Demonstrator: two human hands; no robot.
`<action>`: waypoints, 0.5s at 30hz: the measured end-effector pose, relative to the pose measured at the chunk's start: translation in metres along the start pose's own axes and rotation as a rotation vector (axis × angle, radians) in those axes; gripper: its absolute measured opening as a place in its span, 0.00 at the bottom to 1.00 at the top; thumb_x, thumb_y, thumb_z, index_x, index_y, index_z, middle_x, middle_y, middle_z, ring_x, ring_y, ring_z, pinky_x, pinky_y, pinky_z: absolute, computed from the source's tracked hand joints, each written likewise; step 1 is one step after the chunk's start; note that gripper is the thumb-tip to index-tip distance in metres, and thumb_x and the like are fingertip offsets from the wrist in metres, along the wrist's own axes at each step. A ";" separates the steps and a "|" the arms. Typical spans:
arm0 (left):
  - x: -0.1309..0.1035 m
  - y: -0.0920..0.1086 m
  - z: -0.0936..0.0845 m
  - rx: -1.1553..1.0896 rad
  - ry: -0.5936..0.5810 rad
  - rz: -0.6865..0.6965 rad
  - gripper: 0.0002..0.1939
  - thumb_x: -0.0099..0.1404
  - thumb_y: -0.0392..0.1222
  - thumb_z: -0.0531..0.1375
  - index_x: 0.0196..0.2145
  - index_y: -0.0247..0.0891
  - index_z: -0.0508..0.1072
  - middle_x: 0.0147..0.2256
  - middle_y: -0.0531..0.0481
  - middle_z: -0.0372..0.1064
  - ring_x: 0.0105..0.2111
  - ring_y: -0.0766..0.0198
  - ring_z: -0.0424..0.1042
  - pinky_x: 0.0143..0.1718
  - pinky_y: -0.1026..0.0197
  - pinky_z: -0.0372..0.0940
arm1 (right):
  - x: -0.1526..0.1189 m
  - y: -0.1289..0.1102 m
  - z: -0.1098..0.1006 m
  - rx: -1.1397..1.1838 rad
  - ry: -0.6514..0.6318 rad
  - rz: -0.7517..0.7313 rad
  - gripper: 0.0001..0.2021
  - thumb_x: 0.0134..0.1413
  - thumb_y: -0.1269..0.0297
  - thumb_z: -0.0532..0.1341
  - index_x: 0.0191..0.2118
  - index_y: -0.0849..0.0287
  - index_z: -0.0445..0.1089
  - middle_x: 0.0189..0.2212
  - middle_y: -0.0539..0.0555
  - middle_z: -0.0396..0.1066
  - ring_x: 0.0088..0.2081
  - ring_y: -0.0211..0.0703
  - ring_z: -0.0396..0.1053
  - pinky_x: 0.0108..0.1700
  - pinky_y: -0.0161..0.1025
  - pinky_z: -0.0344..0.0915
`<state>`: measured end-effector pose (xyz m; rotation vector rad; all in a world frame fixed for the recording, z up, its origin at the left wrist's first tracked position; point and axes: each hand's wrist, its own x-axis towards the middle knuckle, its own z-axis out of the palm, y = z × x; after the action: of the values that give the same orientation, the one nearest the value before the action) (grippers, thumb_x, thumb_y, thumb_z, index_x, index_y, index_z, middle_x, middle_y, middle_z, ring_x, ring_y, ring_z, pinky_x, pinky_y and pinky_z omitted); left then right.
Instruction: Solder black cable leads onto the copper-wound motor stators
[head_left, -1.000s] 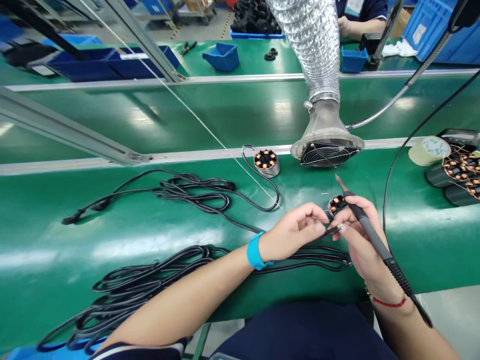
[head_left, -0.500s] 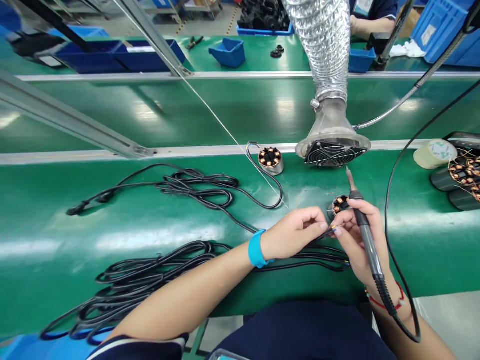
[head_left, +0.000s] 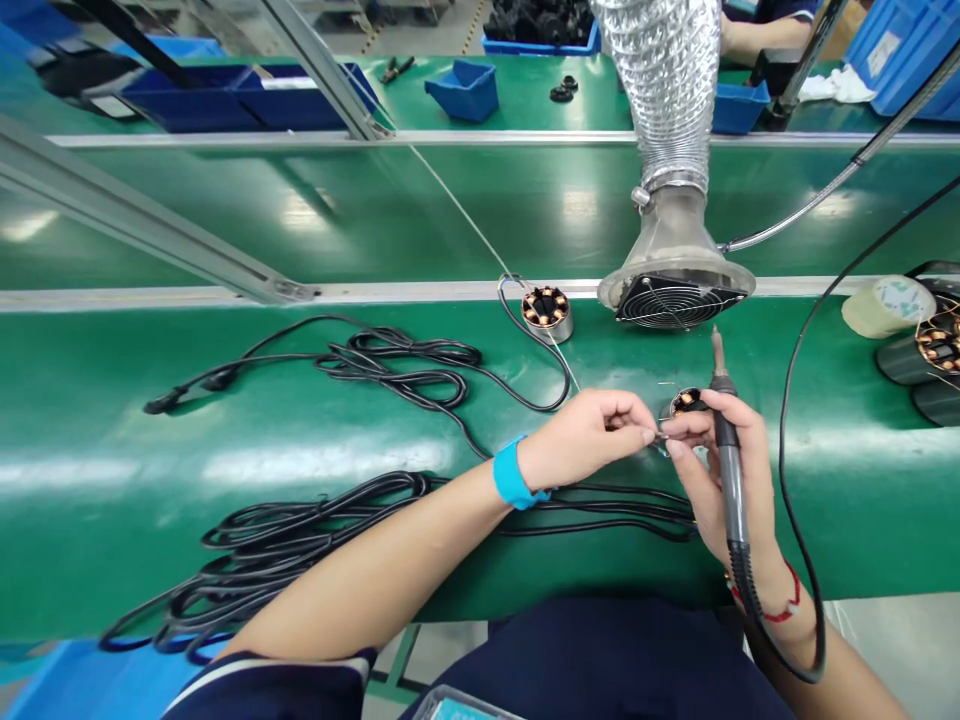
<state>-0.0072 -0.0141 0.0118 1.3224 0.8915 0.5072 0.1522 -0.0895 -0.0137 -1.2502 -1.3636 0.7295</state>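
Note:
My left hand [head_left: 596, 436], with a blue band at the wrist, pinches the thin wire end of a black cable. Just right of it, my right hand [head_left: 720, 470] carries a soldering iron [head_left: 731, 480], its tip pointing up and away, while the thumb and a finger meet near the same wires. Behind my right fingers lies a stator with copper coils [head_left: 686, 402], partly hidden. Another stator [head_left: 547, 314] stands farther back, wires and a black cable at its side. Coiled black cables [head_left: 405, 370] lie to the left, and more cables [head_left: 300, 540] pass under my left forearm.
A fume extractor hood [head_left: 675, 290] hangs above the bench beyond my hands. At the right are a roll of tape [head_left: 889, 305] and more stators [head_left: 941, 345]. Blue bins [head_left: 463, 92] stand on the far bench, where a person's arm [head_left: 765, 40] shows. A metal post slants at the left.
The view has shifted slightly. My fingers have shifted on the wire ends, and the soldering iron stands more upright in my right hand.

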 end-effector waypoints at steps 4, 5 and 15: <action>0.014 -0.001 -0.003 0.229 0.217 0.107 0.04 0.57 0.33 0.58 0.26 0.33 0.72 0.24 0.55 0.67 0.27 0.70 0.63 0.32 0.66 0.61 | -0.001 0.002 -0.013 -0.113 0.126 0.018 0.20 0.64 0.64 0.57 0.61 0.51 0.60 0.39 0.54 0.77 0.41 0.46 0.76 0.45 0.49 0.74; 0.018 -0.002 -0.004 0.278 0.249 0.135 0.04 0.58 0.33 0.58 0.26 0.34 0.72 0.25 0.55 0.68 0.27 0.69 0.64 0.33 0.65 0.61 | -0.002 0.004 -0.017 -0.118 0.146 0.015 0.21 0.64 0.64 0.57 0.61 0.51 0.60 0.38 0.54 0.77 0.38 0.45 0.77 0.42 0.48 0.75; 0.029 -0.014 -0.003 0.393 0.282 0.240 0.06 0.59 0.29 0.58 0.26 0.34 0.72 0.28 0.54 0.69 0.29 0.70 0.65 0.36 0.65 0.63 | -0.018 0.029 -0.027 -0.195 0.223 -0.355 0.11 0.59 0.63 0.61 0.48 0.52 0.72 0.27 0.50 0.67 0.23 0.41 0.64 0.26 0.42 0.63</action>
<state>0.0054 0.0069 -0.0090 1.7579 1.1088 0.7447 0.1832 -0.1052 -0.0399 -1.1570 -1.4435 0.2082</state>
